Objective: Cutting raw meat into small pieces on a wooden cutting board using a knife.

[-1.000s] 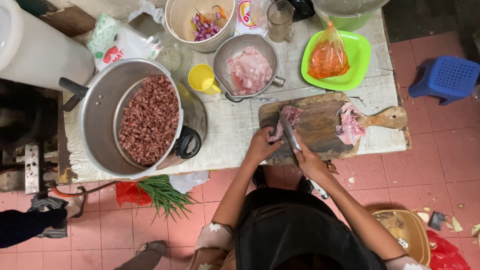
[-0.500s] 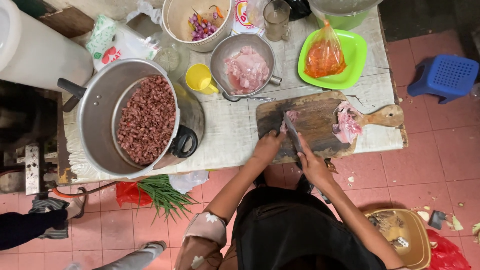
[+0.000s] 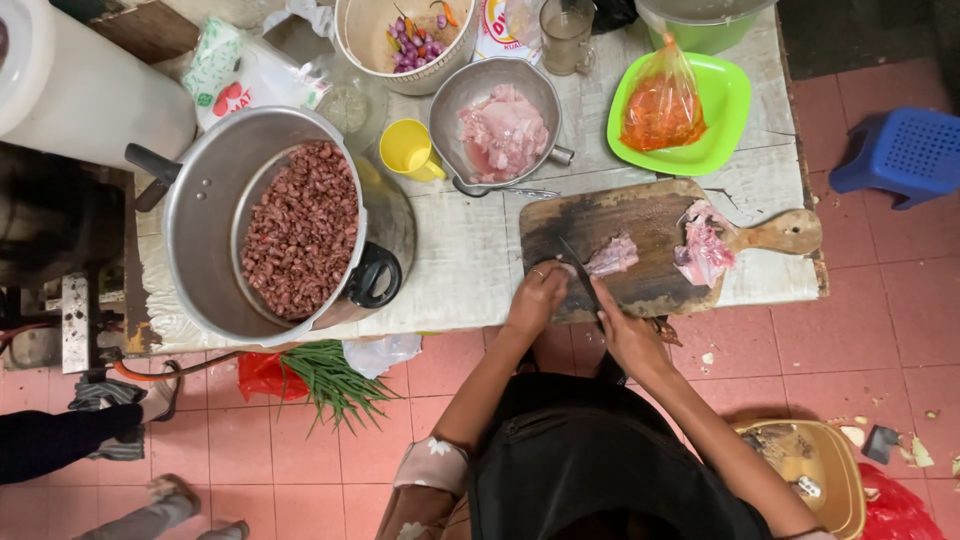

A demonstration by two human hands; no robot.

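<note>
Fingers [image 3: 545,275] of the left hand [image 3: 535,298] curl down on the cutting board [image 3: 640,215] beside a pale meat piece [image 3: 612,255]; the right hand [image 3: 625,330] is clenched round a knife [image 3: 578,270] angled toward it. At three o'clock an uncut piece [image 3: 703,245] waits. At twelve o'clock on the table [image 3: 470,250], a metal bowl [image 3: 480,90] already holds meat.

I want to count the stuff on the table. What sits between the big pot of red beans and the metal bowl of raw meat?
The head view shows a yellow cup between the big pot and the metal bowl.
</note>
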